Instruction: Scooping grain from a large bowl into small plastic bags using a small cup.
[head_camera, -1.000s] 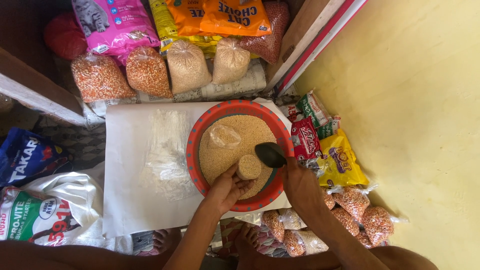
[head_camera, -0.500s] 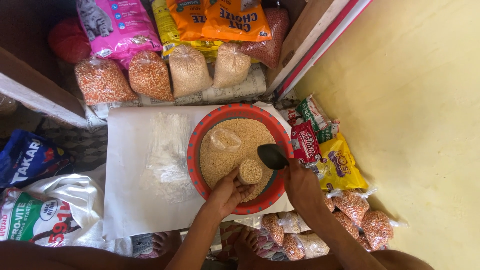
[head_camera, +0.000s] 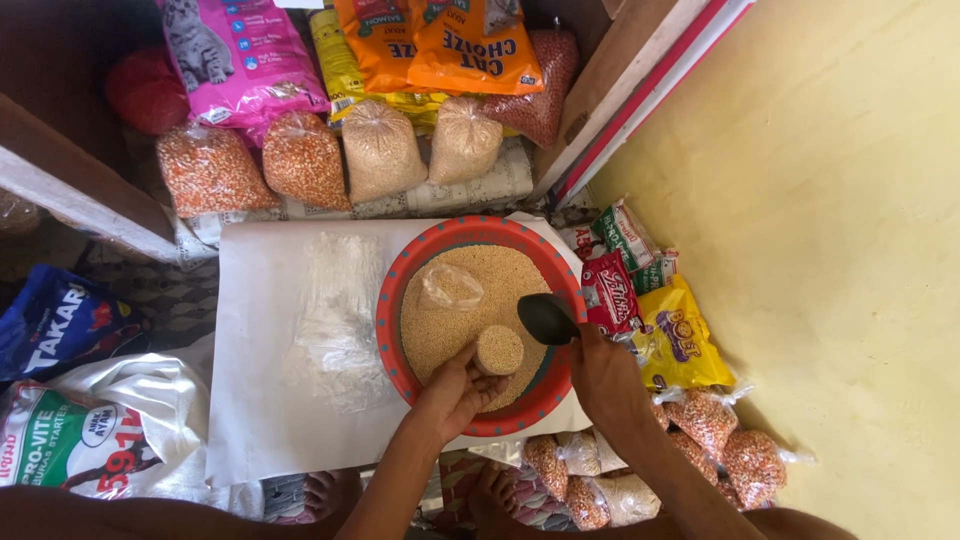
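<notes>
- My left hand (head_camera: 455, 388) grips a small grain-filled cup (head_camera: 499, 350) in the red basin (head_camera: 400, 290).
- My right hand (head_camera: 603, 378) clasps a black scoop (head_camera: 545, 318) just right of it.

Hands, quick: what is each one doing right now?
Left hand: closed around a small round cup heaped with grain, over the red bowl.
Right hand: closed on a black scoop.

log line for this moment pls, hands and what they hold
left hand: holds small grain-filled cup | right hand: grips black scoop | both over red basin of grain | clear bags at left
</notes>
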